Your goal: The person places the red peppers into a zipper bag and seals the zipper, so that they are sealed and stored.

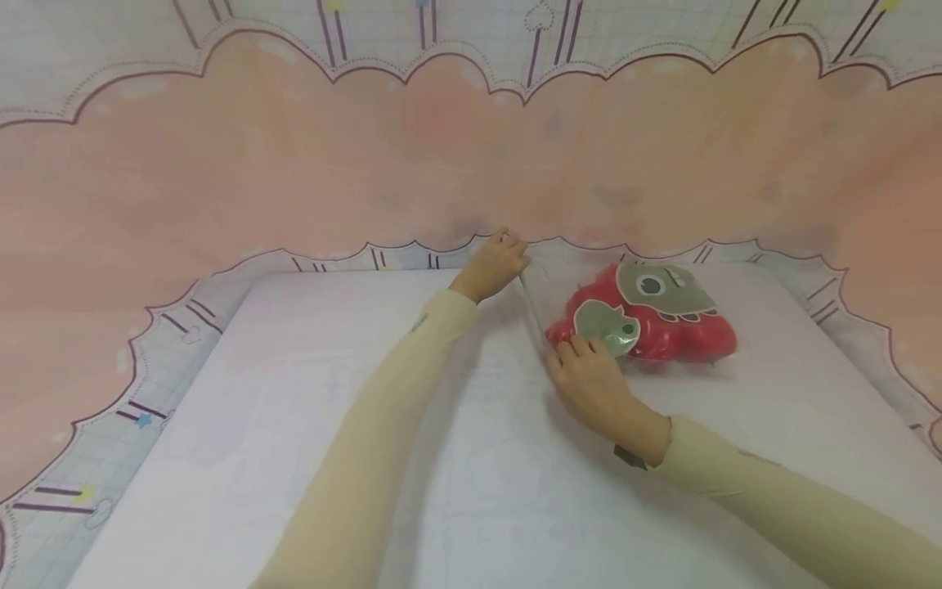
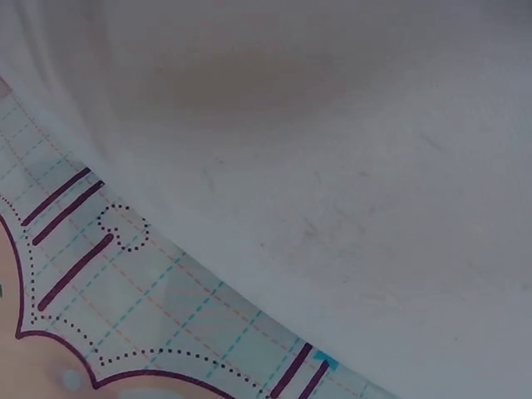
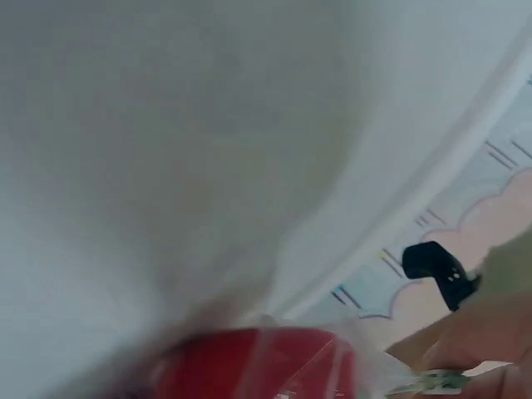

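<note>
A clear plastic bag (image 1: 537,294) lies at the far right of the white tabletop. Inside it shows a puffy red and grey-green item (image 1: 688,339) with cartoon eyes; its exact kind is unclear. My left hand (image 1: 491,266) pinches the far end of the bag's opening edge. At the near end of that edge, my right hand (image 1: 592,388) grips the plastic beside the red item, fingertips curled. The right wrist view catches the red part (image 3: 291,362) through the film, with a hand (image 3: 482,349) pinching the bag edge at lower right. No hand appears in the left wrist view.
The white tabletop (image 1: 331,458) spreads under both arms. Behind it and along its sides hangs a peach cloth (image 1: 412,155) with scalloped, striped borders. In the left wrist view the table's edge meets the patterned cloth (image 2: 166,291).
</note>
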`<control>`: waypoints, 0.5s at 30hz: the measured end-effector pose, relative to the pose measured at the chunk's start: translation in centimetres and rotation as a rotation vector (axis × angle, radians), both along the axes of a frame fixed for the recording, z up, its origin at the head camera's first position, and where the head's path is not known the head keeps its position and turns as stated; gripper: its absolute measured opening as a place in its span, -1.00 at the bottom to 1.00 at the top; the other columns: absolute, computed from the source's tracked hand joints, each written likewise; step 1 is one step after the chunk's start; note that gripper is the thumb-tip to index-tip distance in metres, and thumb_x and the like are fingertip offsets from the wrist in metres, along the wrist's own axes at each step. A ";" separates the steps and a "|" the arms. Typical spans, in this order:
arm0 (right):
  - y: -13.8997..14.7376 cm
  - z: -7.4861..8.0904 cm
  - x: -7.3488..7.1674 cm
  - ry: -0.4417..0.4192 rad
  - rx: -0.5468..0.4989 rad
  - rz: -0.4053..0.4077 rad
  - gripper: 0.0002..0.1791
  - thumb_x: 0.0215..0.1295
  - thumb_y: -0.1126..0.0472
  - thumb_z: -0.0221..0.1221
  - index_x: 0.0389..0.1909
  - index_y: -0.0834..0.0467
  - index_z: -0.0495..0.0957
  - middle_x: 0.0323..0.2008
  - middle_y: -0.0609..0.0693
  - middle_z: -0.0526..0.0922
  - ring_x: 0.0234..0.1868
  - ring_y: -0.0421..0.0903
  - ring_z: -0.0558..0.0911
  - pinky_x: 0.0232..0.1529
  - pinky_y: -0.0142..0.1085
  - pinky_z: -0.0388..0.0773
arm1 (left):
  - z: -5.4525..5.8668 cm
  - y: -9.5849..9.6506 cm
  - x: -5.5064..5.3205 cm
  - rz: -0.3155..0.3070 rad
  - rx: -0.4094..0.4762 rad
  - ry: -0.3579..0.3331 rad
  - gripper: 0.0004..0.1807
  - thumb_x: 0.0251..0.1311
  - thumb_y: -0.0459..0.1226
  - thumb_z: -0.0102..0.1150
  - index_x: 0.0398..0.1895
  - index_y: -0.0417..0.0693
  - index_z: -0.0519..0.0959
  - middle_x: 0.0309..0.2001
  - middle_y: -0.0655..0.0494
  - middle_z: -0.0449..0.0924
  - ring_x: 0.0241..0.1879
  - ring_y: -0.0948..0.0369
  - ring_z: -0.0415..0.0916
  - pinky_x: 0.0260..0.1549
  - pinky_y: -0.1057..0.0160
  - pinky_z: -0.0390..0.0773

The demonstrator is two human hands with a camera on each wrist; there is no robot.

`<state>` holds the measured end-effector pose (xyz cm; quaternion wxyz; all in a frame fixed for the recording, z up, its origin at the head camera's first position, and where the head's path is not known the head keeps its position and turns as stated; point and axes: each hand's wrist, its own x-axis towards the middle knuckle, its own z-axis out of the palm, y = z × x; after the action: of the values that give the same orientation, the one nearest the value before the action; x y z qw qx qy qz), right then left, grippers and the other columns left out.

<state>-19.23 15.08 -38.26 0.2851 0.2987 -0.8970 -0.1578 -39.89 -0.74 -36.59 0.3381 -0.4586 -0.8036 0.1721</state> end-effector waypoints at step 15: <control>0.3 1.6 -1.3 -0.238 -0.189 0.046 -0.39 -0.04 -0.17 0.29 -0.03 0.13 0.54 -0.20 0.11 0.62 -0.14 0.10 0.60 0.02 0.02 0.54 | 0.7 -2.2 1.7 0.284 0.202 -0.551 -0.40 0.24 -0.32 0.00 0.38 -0.04 0.20 0.38 -0.11 0.20 0.36 -0.02 0.20 0.38 -0.08 0.11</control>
<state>-20.50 15.37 -36.71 0.2073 0.3076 -0.9282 -0.0297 -38.15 -2.92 -35.92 0.1243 -0.3353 -0.9338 0.0063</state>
